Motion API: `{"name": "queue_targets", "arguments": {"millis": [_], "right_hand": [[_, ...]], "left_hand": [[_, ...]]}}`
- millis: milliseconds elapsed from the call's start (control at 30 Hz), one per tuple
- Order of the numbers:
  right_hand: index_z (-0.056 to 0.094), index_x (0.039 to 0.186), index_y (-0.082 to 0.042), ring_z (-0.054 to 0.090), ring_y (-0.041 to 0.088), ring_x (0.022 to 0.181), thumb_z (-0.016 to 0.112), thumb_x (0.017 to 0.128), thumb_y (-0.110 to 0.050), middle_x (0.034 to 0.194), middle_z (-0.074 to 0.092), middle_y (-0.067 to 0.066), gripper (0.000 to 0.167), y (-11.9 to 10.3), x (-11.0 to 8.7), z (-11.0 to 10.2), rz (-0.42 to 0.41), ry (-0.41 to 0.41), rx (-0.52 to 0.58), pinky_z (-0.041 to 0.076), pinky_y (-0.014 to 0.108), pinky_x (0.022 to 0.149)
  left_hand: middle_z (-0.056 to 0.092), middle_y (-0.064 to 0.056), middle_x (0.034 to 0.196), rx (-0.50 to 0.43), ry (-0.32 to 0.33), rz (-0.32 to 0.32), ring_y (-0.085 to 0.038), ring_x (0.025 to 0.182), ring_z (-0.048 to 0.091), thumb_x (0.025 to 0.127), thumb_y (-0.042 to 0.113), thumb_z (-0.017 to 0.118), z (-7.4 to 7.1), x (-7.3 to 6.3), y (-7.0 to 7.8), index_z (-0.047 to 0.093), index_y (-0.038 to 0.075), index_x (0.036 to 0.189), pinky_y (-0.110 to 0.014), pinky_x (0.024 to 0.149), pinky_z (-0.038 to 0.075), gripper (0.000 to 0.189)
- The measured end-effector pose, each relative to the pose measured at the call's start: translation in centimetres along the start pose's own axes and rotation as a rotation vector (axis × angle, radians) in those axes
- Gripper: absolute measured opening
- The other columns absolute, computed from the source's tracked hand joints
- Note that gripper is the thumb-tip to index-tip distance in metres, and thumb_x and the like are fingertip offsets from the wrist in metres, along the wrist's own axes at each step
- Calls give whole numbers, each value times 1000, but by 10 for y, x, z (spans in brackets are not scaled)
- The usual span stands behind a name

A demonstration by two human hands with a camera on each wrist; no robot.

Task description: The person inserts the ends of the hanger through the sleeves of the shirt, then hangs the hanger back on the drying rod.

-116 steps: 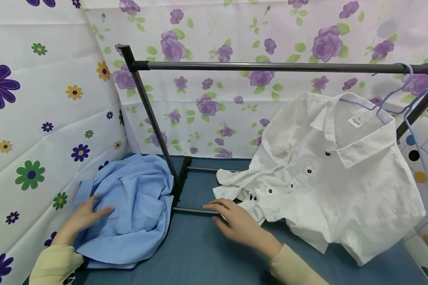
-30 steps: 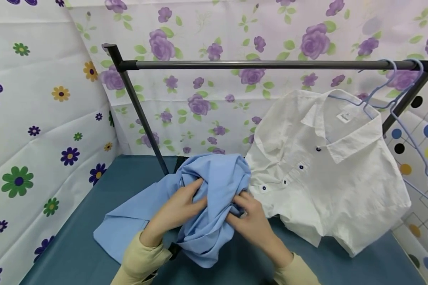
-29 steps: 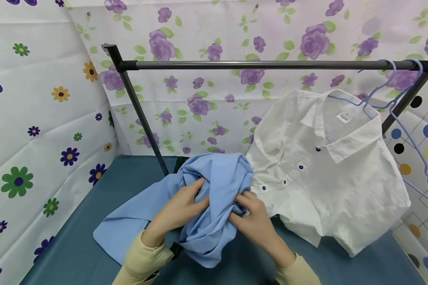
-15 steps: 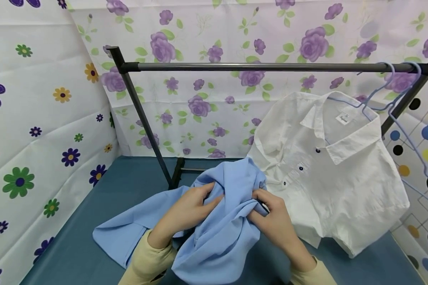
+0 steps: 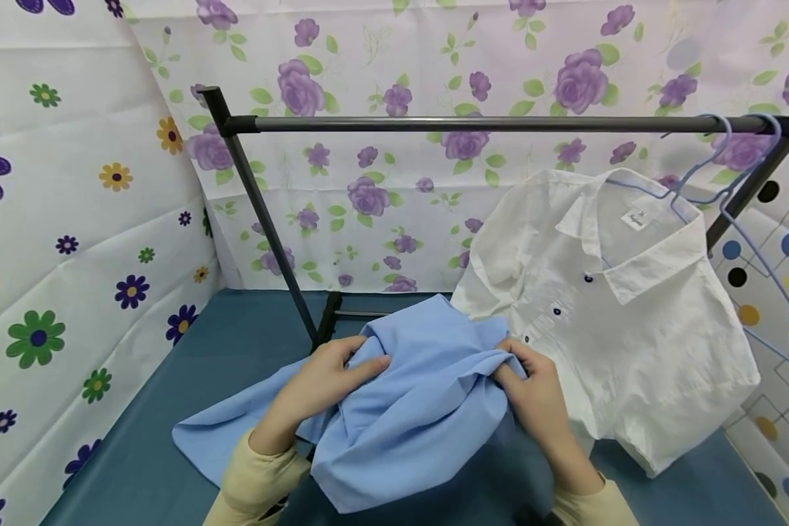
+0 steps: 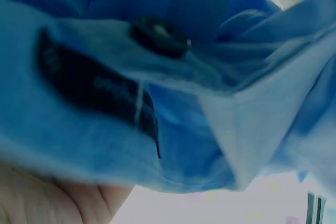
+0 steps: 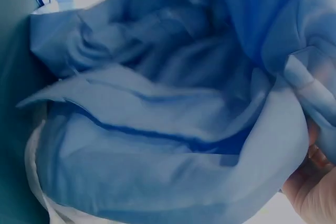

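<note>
A light blue shirt (image 5: 421,409) is bunched up between both hands in the head view, with one part trailing left over the table. My left hand (image 5: 322,383) grips its left side, thumb lying on top of the cloth and fingers partly hidden beneath. On the right, my right hand (image 5: 540,402) pinches a fold between thumb and fingers. Close up in the left wrist view are a dark label (image 6: 94,85) and a dark button (image 6: 159,36) on the blue cloth. The right wrist view shows loose hanging folds, the right hand (image 7: 315,187) at their edge.
A dark metal clothes rack (image 5: 460,124) stands behind the hands. Blue hangers (image 5: 725,197) hook over its right end; a white buttoned shirt (image 5: 671,343) hangs there, close by the right hand. The blue-green table (image 5: 138,409) meets patterned cloth walls (image 5: 92,219).
The blue shirt came from a heap at far left to the middle, held by both hands. Lately the right hand moved right and the left slightly left, spreading the cloth wider.
</note>
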State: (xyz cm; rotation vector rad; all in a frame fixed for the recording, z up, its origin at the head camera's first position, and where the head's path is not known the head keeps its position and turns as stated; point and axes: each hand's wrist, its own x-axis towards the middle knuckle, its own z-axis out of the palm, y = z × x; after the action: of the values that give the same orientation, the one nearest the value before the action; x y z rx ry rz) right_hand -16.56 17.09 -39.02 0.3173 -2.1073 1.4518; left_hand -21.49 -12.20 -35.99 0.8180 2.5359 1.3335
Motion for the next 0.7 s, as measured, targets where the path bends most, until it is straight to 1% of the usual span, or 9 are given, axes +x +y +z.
{"name": "queue_targets", "arguments": {"millis": [67,167,233,300,367,467,600,633,700], "right_hand": [[64,76,-16,53,13,62,65,90,3,71,59,-2,25,0,2,-5,40,16,11,42,24,58],[66,78,-12,51,14,61,65,93,1,68,56,-2,20,1,4,-11,111,32,32,42,26,56],[68,83,-10,50,13,58,64,95,-3,66,53,-2,15,4,6,-15,167,45,32,41,27,54],[69,87,-8,49,14,59,63,97,-7,66,51,-1,11,7,9,-17,212,61,32,40,27,54],[68,92,-7,48,14,60,62,100,-12,66,50,-2,12,13,12,-18,251,79,26,40,28,54],[66,97,-7,45,13,55,59,103,-18,63,48,-1,14,24,16,-18,300,102,47,39,28,51],[63,111,-9,39,9,44,56,104,-21,56,44,-3,15,43,17,-15,368,64,35,37,28,45],[62,115,-9,38,8,43,55,104,-20,56,43,-3,17,48,16,-14,381,47,23,37,27,45],[59,125,-12,38,9,43,53,105,-20,58,43,1,23,58,15,-12,399,15,-15,38,29,45]], "left_hand": [[50,5,62,-14,-24,-21,-11,52,50,99,38,64,-6,-3,-3,59,11,105,-27,55,45,29],[38,5,53,-58,-70,-47,-10,41,34,100,33,65,-13,-4,-7,54,9,116,-26,45,36,31],[39,4,53,-100,-93,-46,-10,40,32,102,29,62,-16,-4,-11,52,9,126,-25,43,34,33],[38,4,52,-156,-107,-47,-10,39,33,104,25,59,-19,-2,-17,51,8,133,-25,44,36,35],[41,3,52,-198,-109,-52,-10,40,37,105,24,56,-21,3,-24,51,7,136,-25,47,41,35],[44,3,52,-260,-102,-78,-10,42,44,106,22,54,-22,14,-36,54,4,135,-26,55,48,34],[40,5,49,-223,-64,-105,-9,40,37,106,22,54,-18,24,-49,60,3,130,-25,50,44,31],[37,5,48,-201,-51,-110,-9,39,34,106,22,54,-16,26,-52,61,4,129,-26,49,41,30],[37,4,48,-162,-25,-113,-10,39,32,105,21,54,-11,28,-55,63,6,128,-27,48,40,29]]}}
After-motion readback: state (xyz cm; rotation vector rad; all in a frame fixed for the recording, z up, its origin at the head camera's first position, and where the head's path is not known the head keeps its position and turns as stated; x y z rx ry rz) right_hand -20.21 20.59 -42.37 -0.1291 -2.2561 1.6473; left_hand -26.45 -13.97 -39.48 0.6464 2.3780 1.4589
